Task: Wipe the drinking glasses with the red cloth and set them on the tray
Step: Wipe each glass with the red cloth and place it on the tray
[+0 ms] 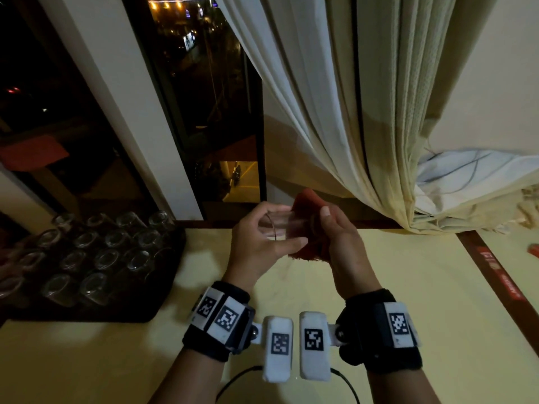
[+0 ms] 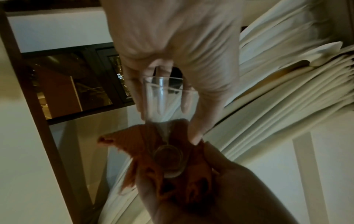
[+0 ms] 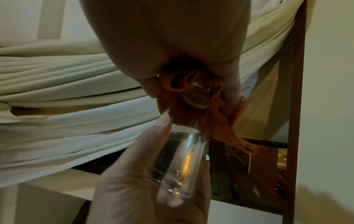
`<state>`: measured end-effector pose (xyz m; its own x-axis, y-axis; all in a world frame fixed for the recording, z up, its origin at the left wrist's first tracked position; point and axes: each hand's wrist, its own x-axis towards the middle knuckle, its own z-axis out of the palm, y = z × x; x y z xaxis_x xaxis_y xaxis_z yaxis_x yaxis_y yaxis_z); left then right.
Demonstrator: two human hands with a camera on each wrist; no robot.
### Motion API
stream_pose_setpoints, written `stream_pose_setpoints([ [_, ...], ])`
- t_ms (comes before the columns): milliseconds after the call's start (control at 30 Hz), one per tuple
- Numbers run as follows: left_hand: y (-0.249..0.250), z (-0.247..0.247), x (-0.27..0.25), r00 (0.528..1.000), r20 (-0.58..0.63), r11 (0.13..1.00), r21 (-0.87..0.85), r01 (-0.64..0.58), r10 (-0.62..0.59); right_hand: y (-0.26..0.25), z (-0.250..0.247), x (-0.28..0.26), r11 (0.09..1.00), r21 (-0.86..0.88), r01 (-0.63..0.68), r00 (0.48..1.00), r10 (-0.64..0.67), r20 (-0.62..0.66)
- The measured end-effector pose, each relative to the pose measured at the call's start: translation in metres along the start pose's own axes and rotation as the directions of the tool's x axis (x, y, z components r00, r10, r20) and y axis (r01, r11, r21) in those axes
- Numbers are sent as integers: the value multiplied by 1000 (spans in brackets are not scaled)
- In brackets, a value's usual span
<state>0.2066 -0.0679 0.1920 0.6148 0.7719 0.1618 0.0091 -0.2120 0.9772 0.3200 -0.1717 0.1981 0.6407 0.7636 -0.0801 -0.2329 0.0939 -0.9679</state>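
My left hand point(image 1: 262, 246) holds a clear drinking glass point(image 1: 280, 228) on its side in the air above the worktop point(image 1: 408, 301), fingers and thumb curled round the half nearest the rim. My right hand point(image 1: 341, 240) has its grip closed on the red cloth point(image 1: 306, 199), bunched over the glass's base. The black tray point(image 1: 163, 293) sits on the worktop to the left of the glass, well apart from it, crowded with other glasses.

I judge the main risk is the glass slipping: it is smooth, held only at the rim end, and twisting the cloth against the base could wrench it loose to fall on the worktop. Squeezing hard near the thin rim could crack it. Setting it down later could knock the packed glasses, since I see little free room on the tray.

The cloth hides the glass's base in the head view, and my right fingers lie mostly under it. The tray's left edge is cut off. The glasses there are dim, so I cannot tell which are upright or upturned. Both wrist views are blurred.
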Motion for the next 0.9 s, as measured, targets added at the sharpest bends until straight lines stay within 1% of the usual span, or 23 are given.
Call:
stream_pose_setpoints([
  [33,-1,-2,0,1000,12,1000,-20,16,-16,0,1,-1,1000,5,-5,1000,5,-4],
  [133,3,-13,-3,984,170,990,-117,77,-56,-1,0,-2,994,99,-47,999,47,-1],
  [167,3,-15,-4,978,198,985,-145,98,-68,-1,-1,-2,988,137,-68,998,69,2],
  [200,4,-15,-5,978,195,980,-168,108,-74,-1,-1,-3,983,167,-75,997,75,8],
  [267,4,-11,-4,991,110,978,-190,92,-72,-1,1,-3,981,190,-45,999,44,8],
  [333,4,-6,-4,998,30,986,-155,56,-52,1,3,-5,980,197,-8,1000,8,-3],
  [367,5,-6,-5,999,22,989,-136,52,-49,2,3,-5,978,210,-8,1000,11,-12],
  [400,5,-6,-6,998,38,991,-122,54,-49,3,2,-6,973,230,-21,1000,25,-15],
  [433,6,-8,-7,995,79,991,-119,61,-52,4,1,-7,965,258,-44,999,50,-15],
  [500,6,-12,-8,984,171,986,-149,77,-51,3,-2,-8,946,310,-94,995,103,-12],
  [533,6,-13,-8,982,187,983,-167,72,-40,3,-2,-8,940,323,-106,993,115,-7],
  [567,6,-13,-8,986,166,984,-168,53,-24,2,-1,-8,942,321,-99,994,107,-8],
  [600,7,-12,-8,993,120,989,-144,22,-5,1,0,-8,953,294,-71,997,77,-10],
  [667,9,-11,-5,999,32,999,-23,-39,40,1,5,-6,982,191,11,1000,-8,-15],
  [700,12,-11,-4,998,26,998,29,-56,55,1,7,-6,988,147,38,999,-34,-25],
  [767,15,-15,-2,994,92,997,49,-60,56,0,7,-5,993,110,48,998,-43,-45],
  [833,17,-20,-1,984,173,998,24,-57,52,-2,5,-3,995,104,12,998,-6,-55],
  [867,17,-21,-1,981,183,998,21,-64,59,-3,5,-3,994,112,-1,999,7,-52],
  [900,16,-21,-1,984,166,997,30,-74,68,-4,6,-2,994,105,0,999,5,-47],
])
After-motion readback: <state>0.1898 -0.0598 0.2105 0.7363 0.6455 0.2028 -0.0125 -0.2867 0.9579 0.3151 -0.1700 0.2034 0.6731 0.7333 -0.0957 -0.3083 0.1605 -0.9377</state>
